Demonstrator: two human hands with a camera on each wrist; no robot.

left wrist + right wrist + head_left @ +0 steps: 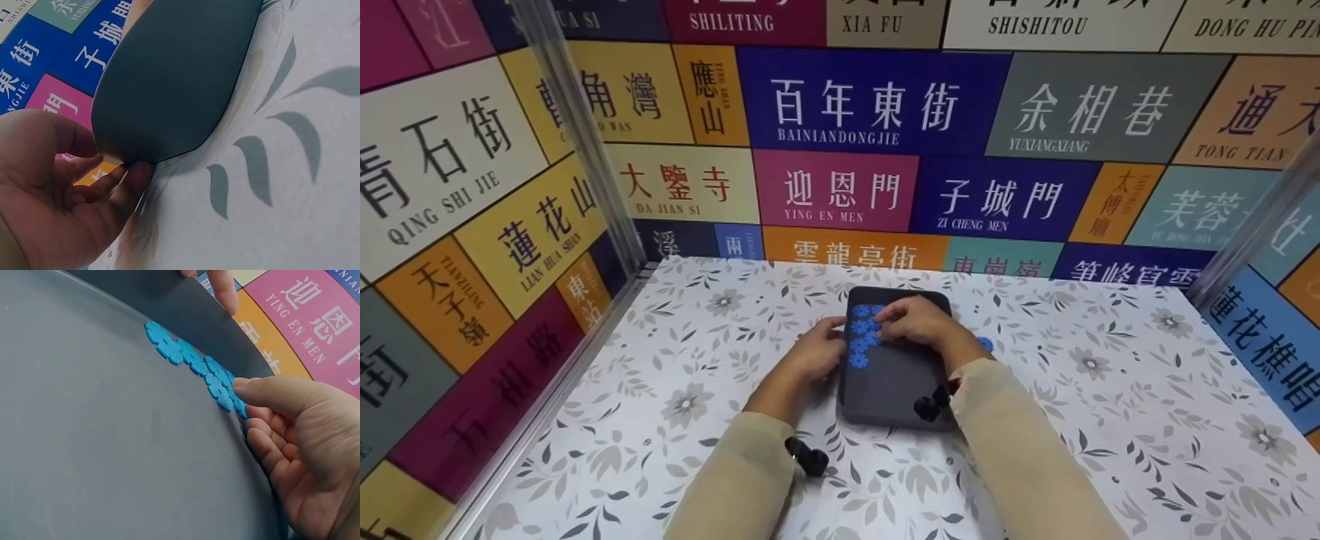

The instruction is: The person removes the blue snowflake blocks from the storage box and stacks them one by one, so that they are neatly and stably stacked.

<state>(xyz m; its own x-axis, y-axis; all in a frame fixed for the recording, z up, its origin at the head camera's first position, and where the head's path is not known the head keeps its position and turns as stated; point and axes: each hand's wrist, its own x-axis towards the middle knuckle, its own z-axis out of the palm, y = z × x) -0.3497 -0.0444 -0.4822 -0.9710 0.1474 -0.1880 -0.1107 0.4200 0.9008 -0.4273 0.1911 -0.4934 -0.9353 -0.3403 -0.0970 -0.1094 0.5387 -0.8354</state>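
A dark grey tray point(889, 394) with raised edges rests on the patterned tabletop. Blue flower-shaped plastic discs point(859, 348) lie in it along the left side and far left corner. My left hand point(815, 352) holds the tray's left edge; in the left wrist view its thumb and fingertips meet at the rim. Over the far end of the tray, my right hand point(919, 321) pinches a blue flower-shaped disc point(239, 406) beside the others. The right thumb and fingers partly cover that disc in the right wrist view.
More blue pieces point(985, 343) show just right of the tray, partly behind the right wrist. White cloth with a grey leaf print covers the table point(682, 465). Panels with coloured street-name signs point(870, 101) stand at the back and both sides.
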